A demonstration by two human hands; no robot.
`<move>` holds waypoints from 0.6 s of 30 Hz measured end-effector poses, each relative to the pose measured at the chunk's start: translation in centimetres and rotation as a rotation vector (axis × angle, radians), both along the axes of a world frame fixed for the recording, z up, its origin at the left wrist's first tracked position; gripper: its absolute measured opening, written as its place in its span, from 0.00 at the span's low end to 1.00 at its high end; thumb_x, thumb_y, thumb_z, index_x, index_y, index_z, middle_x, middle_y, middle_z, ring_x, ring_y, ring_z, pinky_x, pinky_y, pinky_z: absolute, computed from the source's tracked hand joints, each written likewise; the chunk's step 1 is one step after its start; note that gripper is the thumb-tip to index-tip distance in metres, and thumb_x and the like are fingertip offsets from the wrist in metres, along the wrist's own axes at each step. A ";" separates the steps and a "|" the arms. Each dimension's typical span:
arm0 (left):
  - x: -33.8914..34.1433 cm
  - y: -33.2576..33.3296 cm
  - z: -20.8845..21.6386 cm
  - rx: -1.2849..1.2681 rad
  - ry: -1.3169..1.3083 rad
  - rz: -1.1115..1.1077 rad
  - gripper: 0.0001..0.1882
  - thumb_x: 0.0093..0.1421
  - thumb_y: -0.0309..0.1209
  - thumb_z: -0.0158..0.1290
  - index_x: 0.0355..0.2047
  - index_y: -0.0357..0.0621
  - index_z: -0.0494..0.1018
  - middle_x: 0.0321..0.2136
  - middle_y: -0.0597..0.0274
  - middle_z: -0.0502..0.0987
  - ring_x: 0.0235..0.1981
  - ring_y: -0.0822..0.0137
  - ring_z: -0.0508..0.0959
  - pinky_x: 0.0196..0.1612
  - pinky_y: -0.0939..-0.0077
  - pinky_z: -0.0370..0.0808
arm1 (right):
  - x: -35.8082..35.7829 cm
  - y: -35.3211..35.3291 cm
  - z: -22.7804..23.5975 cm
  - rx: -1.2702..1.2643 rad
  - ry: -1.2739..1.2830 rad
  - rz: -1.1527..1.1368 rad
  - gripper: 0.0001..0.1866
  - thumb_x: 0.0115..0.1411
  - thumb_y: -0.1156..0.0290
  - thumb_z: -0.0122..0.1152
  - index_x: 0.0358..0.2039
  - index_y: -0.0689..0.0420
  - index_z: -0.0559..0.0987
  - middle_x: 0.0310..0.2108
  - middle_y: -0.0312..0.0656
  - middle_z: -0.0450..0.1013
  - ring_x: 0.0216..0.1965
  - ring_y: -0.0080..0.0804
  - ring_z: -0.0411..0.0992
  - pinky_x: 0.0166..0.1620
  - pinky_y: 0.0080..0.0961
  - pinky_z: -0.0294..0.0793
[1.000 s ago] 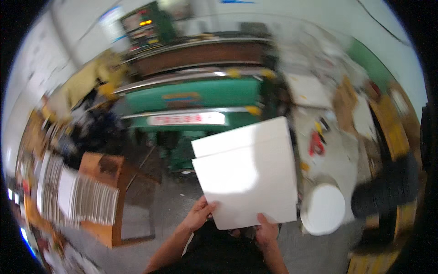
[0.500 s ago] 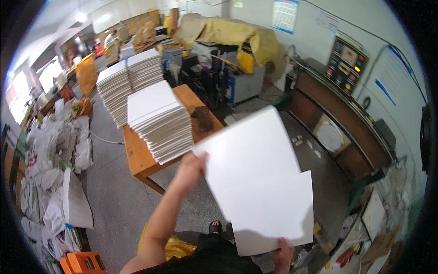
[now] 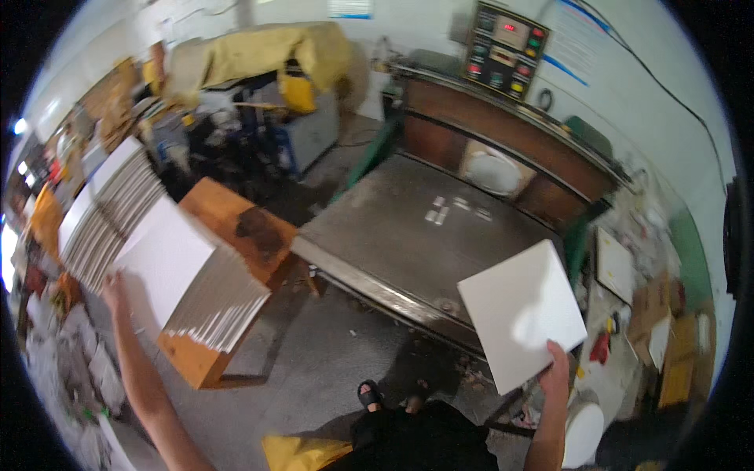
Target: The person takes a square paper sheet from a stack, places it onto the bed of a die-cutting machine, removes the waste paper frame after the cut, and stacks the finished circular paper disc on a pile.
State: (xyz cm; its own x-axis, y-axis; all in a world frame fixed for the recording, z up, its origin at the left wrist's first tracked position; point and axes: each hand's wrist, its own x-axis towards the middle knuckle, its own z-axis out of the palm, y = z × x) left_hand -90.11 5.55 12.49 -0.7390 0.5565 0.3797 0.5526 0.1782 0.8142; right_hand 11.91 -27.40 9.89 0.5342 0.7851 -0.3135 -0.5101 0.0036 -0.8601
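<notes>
My left hand [image 3: 115,292] is at the left edge of a white board [image 3: 161,255], its fingers closed at that edge. This board lies over the top of a thick stack of white boards [image 3: 216,302]. My right hand [image 3: 556,366] grips another white board [image 3: 522,314] by its near right edge and holds it tilted up on the right. That board overlaps the front right part of a flat grey metal machine bed [image 3: 385,228]. Several small white pieces [image 3: 440,210] lie on the bed.
The stacks stand on a wooden table [image 3: 228,212], with a taller stack [image 3: 118,196] behind. A control panel [image 3: 506,51] with lit buttons is above the machine. At right is a cluttered bench with cardboard [image 3: 652,314]. White sacks [image 3: 67,353] pile up at far left.
The two boards have come apart. The left one has moved left onto the stack, and the right one has shifted right beside the machine bed. My view has turned right.
</notes>
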 end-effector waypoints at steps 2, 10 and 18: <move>-2.3 -0.1 -1.5 -0.109 -0.019 0.001 0.32 0.63 0.46 0.52 0.59 0.33 0.63 0.55 0.48 0.70 0.54 0.56 0.71 0.55 0.63 0.67 | 2.0 1.3 0.0 -0.210 -0.018 -0.039 0.23 0.55 0.65 0.60 0.50 0.61 0.71 0.47 0.45 0.72 0.49 0.40 0.71 0.53 0.39 0.71; -4.9 -4.0 3.7 -0.081 0.336 -0.215 0.28 0.65 0.40 0.47 0.59 0.34 0.63 0.57 0.45 0.67 0.56 0.51 0.69 0.57 0.63 0.65 | 9.1 17.3 -8.6 -0.442 -0.062 0.262 0.27 0.49 0.72 0.67 0.50 0.65 0.71 0.45 0.46 0.74 0.44 0.39 0.75 0.46 0.35 0.77; 12.1 -18.7 -4.3 -0.008 0.689 0.082 0.21 0.67 0.32 0.41 0.58 0.35 0.64 0.56 0.47 0.69 0.57 0.52 0.68 0.60 0.64 0.63 | 15.6 28.1 -14.4 -0.506 -0.574 -0.095 0.26 0.41 0.79 0.70 0.42 0.73 0.72 0.35 0.50 0.77 0.33 0.40 0.77 0.39 0.36 0.78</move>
